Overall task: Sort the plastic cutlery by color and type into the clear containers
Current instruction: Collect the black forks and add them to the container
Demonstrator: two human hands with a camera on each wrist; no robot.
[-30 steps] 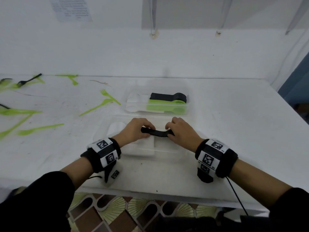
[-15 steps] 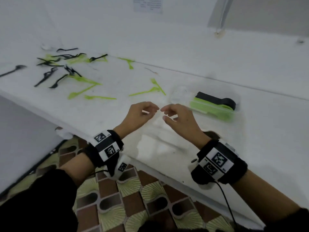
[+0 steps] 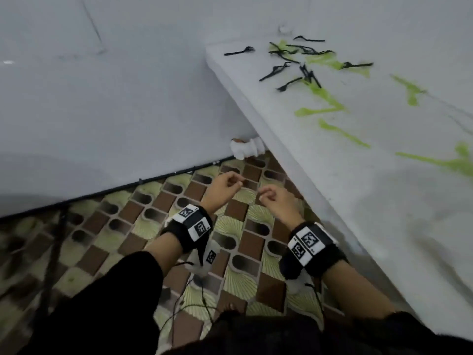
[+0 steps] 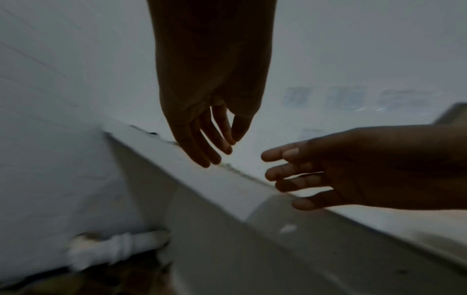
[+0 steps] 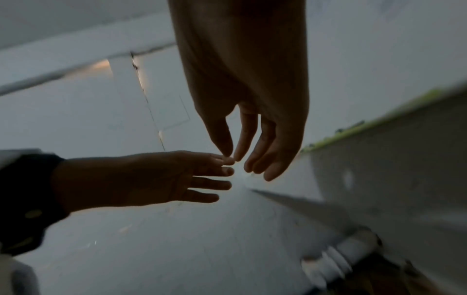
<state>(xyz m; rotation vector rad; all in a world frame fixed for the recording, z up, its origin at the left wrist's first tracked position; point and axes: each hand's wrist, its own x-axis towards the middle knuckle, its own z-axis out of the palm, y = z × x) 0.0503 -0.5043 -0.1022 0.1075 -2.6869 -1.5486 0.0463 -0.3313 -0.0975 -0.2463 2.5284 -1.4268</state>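
Observation:
Both hands hang empty in the air off the table's near edge, over the tiled floor. My left hand [image 3: 227, 184] [image 4: 215, 137] has relaxed, slightly bent fingers and holds nothing. Close to its right, my right hand [image 3: 271, 198] [image 5: 247, 151] is likewise loose and empty. Loose cutlery lies far up the white table [image 3: 358, 188]: several black forks [image 3: 286, 69] near the far end, and green pieces [image 3: 320, 110] spread along the top. The clear containers are out of view.
A white wall [image 3: 102, 98] stands to the left, meeting the patterned floor tiles [image 3: 143, 226]. A white pipe fitting [image 3: 247, 148] juts out under the table's end. The table's edge runs diagonally just right of my hands.
The hands let go of the black cutlery at the container and pulled back off the table. The view has swung left, so the containers have left the picture.

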